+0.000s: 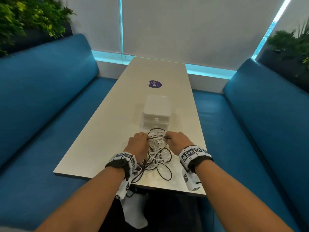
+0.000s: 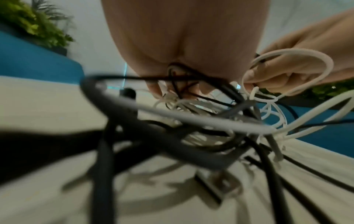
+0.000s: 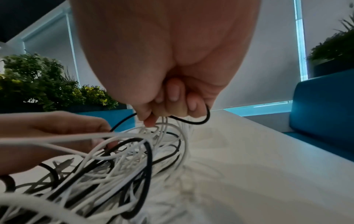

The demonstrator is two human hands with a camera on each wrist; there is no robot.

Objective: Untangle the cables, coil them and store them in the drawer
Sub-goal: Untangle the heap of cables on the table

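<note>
1. Left hand [image 1: 138,144]: fingers [image 2: 157,89] curled down into the cables [image 1: 157,153], gripping black and white strands.
2. Right hand [image 1: 178,141]: fingers [image 3: 173,94] curled tight, thumb and fingertips pinching a black cable [image 3: 199,121].
3. The tangle sits on the surface [image 1: 107,131] between both hands, right in front of the white drawer box [image 1: 157,113], near the front edge.

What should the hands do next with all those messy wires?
Probably draw the thin black cable free: the left hand and right hand both pinch it above the knotted black and white cable pile, so no coiling yet.
</note>
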